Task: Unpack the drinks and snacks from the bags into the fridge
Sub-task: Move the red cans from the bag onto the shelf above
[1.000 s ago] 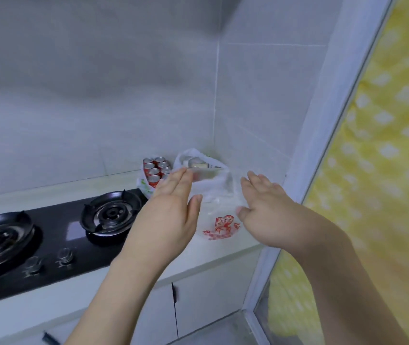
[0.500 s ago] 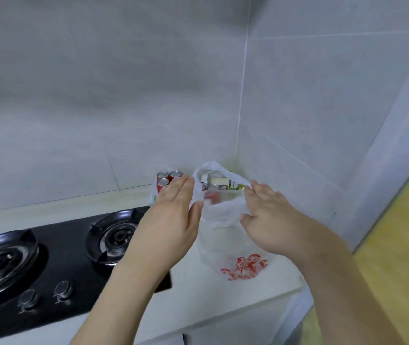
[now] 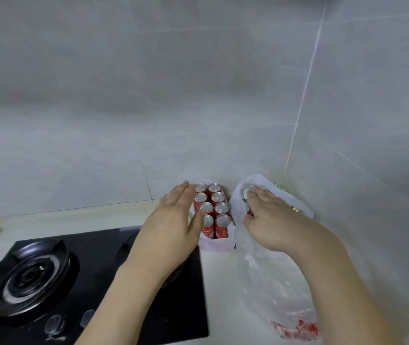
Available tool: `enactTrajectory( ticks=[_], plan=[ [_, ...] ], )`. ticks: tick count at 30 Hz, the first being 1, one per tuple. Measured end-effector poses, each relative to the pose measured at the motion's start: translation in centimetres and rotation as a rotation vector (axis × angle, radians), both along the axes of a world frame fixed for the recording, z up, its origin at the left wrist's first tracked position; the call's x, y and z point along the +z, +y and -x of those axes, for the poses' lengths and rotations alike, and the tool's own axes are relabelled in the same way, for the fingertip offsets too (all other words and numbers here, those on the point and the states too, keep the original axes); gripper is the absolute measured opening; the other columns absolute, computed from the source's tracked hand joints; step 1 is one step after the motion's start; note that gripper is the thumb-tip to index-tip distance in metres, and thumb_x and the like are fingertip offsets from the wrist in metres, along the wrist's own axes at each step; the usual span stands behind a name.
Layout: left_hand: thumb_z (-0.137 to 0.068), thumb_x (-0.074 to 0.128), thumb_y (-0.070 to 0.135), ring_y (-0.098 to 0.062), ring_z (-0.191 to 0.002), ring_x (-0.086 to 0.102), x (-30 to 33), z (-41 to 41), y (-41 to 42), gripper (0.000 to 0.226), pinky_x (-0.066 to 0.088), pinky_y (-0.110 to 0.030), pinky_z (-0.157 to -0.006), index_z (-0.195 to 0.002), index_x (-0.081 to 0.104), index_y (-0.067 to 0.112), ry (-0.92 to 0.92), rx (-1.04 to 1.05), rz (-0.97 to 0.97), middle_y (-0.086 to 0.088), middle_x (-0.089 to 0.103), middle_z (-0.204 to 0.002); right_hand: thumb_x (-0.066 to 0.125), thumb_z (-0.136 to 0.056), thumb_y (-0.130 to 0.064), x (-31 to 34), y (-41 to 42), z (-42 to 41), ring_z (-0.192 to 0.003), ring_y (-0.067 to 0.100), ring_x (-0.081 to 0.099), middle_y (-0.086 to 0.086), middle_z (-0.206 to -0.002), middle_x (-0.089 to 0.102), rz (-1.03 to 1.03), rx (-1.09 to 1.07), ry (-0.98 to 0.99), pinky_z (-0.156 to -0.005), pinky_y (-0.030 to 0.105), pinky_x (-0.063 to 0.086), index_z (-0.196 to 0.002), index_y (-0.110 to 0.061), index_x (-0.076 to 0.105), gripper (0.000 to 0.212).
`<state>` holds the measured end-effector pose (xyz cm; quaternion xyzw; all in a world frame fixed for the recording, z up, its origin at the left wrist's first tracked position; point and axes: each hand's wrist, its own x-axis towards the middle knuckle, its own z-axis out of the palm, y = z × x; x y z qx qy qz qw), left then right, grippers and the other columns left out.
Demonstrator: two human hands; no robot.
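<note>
The red cans (image 3: 212, 210) stand upright in two rows of four at the back of the counter (image 3: 219, 282), against the wall and near its right rear corner, packed inside a low white bag (image 3: 214, 244) whose sides have slumped around them. The left hand (image 3: 173, 222) lies just beside the pack on its left side, fingers straight and together, the palm turned toward the cans and the thumb reaching across the front ones; it holds nothing, and whether it touches the cans I cannot tell. Just to the right of the cans, in the corner itself, stands a second, clear plastic bag (image 3: 268, 282) with a red print low on its front. The right hand (image 3: 270, 220) is over its mouth, fingers curled down into the gathered plastic, gripping the bag's top; a ring shows on one finger. What the bag holds is mostly hidden by the hand. Toward the counter's left, a black gas hob (image 3: 99, 282) lies flush, one burner (image 3: 28, 275) in plain sight and two knobs along its front edge.
</note>
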<state>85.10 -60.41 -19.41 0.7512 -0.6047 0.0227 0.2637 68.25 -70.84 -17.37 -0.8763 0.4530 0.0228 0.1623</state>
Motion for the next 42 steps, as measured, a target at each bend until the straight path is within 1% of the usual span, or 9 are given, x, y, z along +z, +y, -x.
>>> enactTrajectory(
  ticks=[5, 10, 14, 17, 19, 27, 31, 38, 42],
  plan=[
    [-0.099, 0.044, 0.044, -0.007, -0.145, 0.022, -1.4, -4.1, -2.0, 0.062, 0.020, -0.016, -0.111, -0.154, 0.024, 0.023, 0.014, -0.011, -0.037, 0.009, 0.023, -0.160, 0.029, -0.104, -0.033, -0.5, -1.4, -3.9, -0.150, 0.015, -0.004, -0.003, -0.163, -0.009, -0.076, 0.007, 0.010, -0.119, 0.034, 0.004, -0.155, -0.017, -0.002, 0.062],
    [-0.098, 0.047, 0.039, -0.007, -0.137, 0.034, -2.7, -5.6, -4.6, 0.056, 0.023, -0.009, -0.093, -0.150, 0.031, 0.024, 0.055, -0.071, -0.070, 0.011, 0.035, -0.154, 0.034, -0.103, -0.032, -2.1, -4.0, -5.7, -0.148, 0.023, 0.011, 0.000, -0.162, 0.007, -0.152, -0.030, 0.021, -0.116, 0.037, 0.018, -0.154, -0.011, 0.010, 0.060],
    [-0.097, 0.049, 0.038, -0.011, -0.131, 0.043, -4.3, -6.4, -7.1, 0.052, 0.036, -0.020, -0.098, -0.146, 0.037, 0.025, 0.101, -0.084, -0.097, 0.010, 0.043, -0.146, 0.038, -0.100, -0.038, -4.8, -6.5, -7.0, -0.143, 0.025, 0.026, 0.004, -0.157, 0.023, -0.210, -0.064, 0.051, -0.110, 0.038, 0.030, -0.149, -0.014, 0.024, 0.057],
    [-0.092, 0.051, 0.040, -0.013, -0.121, 0.050, -6.2, -7.3, -9.1, 0.050, 0.046, -0.028, -0.093, -0.141, 0.042, 0.030, 0.131, -0.086, -0.167, 0.011, 0.051, -0.136, 0.041, -0.094, -0.043, -6.9, -8.6, -7.8, -0.126, 0.026, 0.043, 0.005, -0.139, 0.043, -0.210, -0.080, 0.085, -0.099, 0.040, 0.041, -0.135, -0.018, 0.039, 0.048],
    [-0.091, 0.052, 0.042, -0.015, -0.116, 0.053, -7.7, -7.9, -10.4, 0.053, 0.047, -0.031, -0.091, -0.141, 0.041, 0.031, 0.139, -0.080, -0.222, 0.011, 0.053, -0.131, 0.045, -0.091, -0.044, -8.1, -9.9, -8.2, -0.118, 0.025, 0.048, 0.004, -0.130, 0.048, -0.226, -0.086, 0.093, -0.094, 0.040, 0.044, -0.131, -0.020, 0.042, 0.046],
    [-0.087, 0.055, 0.044, -0.023, -0.107, 0.055, -13.6, -8.8, -14.7, 0.042, 0.048, -0.036, -0.088, -0.124, 0.051, 0.024, 0.115, -0.045, -0.412, 0.002, 0.059, -0.117, 0.057, -0.081, -0.048, -12.8, -13.7, -9.4, -0.110, 0.028, 0.052, 0.006, -0.115, 0.053, -0.242, -0.068, 0.176, -0.089, 0.038, 0.048, -0.118, -0.019, 0.053, 0.047],
    [-0.085, 0.055, 0.048, -0.026, -0.114, 0.051, -16.2, -8.8, -16.1, 0.050, 0.045, -0.038, -0.094, -0.129, 0.050, 0.024, 0.086, -0.033, -0.477, -0.001, 0.058, -0.119, 0.061, -0.082, -0.047, -14.5, -15.0, -10.0, -0.115, 0.029, 0.049, 0.008, -0.120, 0.051, -0.212, -0.073, 0.197, -0.086, 0.037, 0.043, -0.120, -0.013, 0.051, 0.052],
    [-0.084, 0.054, 0.056, -0.027, -0.108, 0.051, -18.9, -9.1, -18.2, 0.049, 0.042, -0.036, -0.084, -0.122, 0.053, 0.025, 0.003, 0.017, -0.543, -0.001, 0.057, -0.116, 0.066, -0.078, -0.051, -18.3, -16.3, -11.1, -0.121, 0.030, 0.045, 0.008, -0.133, 0.043, -0.201, -0.098, 0.234, -0.089, 0.038, 0.040, -0.134, -0.007, 0.040, 0.076],
    [-0.082, 0.055, 0.060, -0.026, -0.108, 0.051, -19.9, -9.2, -18.6, 0.049, 0.041, -0.036, -0.086, -0.117, 0.056, 0.024, -0.001, 0.033, -0.574, 0.000, 0.057, -0.116, 0.065, -0.078, -0.052, -19.9, -16.8, -11.5, -0.122, 0.030, 0.045, 0.007, -0.134, 0.042, -0.183, -0.106, 0.229, -0.092, 0.039, 0.040, -0.134, -0.008, 0.041, 0.076]
  ],
)
